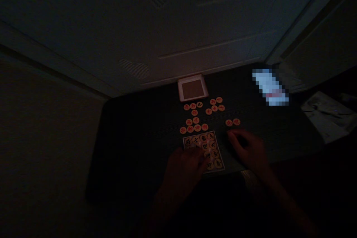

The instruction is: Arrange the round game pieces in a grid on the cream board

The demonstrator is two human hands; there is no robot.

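The scene is very dark. A small square box [215, 161] near the front edge of a dark table [139, 137] holds several round wooden chess discs with black characters [212, 145]. My left hand [184, 169] lies over the box's left side, fingers on the discs. My right hand [247, 150] rests on the table to the right of the box, fingers curled down, just below two red-marked discs [232, 122]. More red-marked discs lie in groups beyond the box [193, 124] and further back [215, 105].
The box's shallow lid [193, 88] lies open-side up at the table's far edge, against a pale panelled door. A bright blurred rectangle [270, 87] sits at the far right of the table. Papers [326, 113] lie right of the table.
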